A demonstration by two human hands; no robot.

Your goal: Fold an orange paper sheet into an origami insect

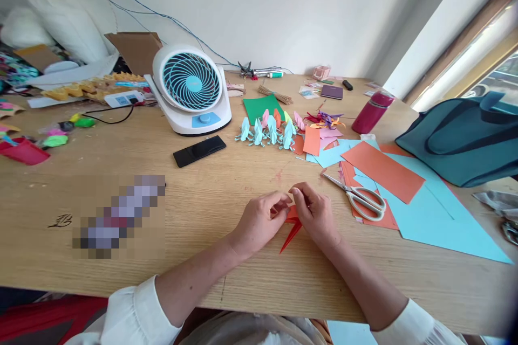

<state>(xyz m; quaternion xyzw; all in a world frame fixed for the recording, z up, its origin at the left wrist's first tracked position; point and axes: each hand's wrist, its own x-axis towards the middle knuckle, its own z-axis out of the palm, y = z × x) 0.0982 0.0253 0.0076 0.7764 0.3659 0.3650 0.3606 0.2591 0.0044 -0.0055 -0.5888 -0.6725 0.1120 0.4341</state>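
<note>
Between my two hands is a folded piece of red-orange origami paper (pixel 292 230), with narrow pointed ends hanging down toward me. My left hand (pixel 263 221) pinches it from the left, thumb and fingers pressed together. From the right, my right hand (pixel 315 213) grips it too, its thumb and forefinger meeting near the top. My fingers cover the upper part of the folded paper. Beyond my hands stand several light blue folded paper figures (pixel 272 130), with pink and orange ones behind them. White-handled scissors (pixel 366 202) lie to the right of my right hand.
Orange paper (pixel 382 170) and large blue sheets (pixel 445 226) spread across the right side. A white fan (pixel 190 86) and black phone (pixel 199 151) are at the back left. A red bottle (pixel 372 112) and teal bag (pixel 461 140) stand at the right.
</note>
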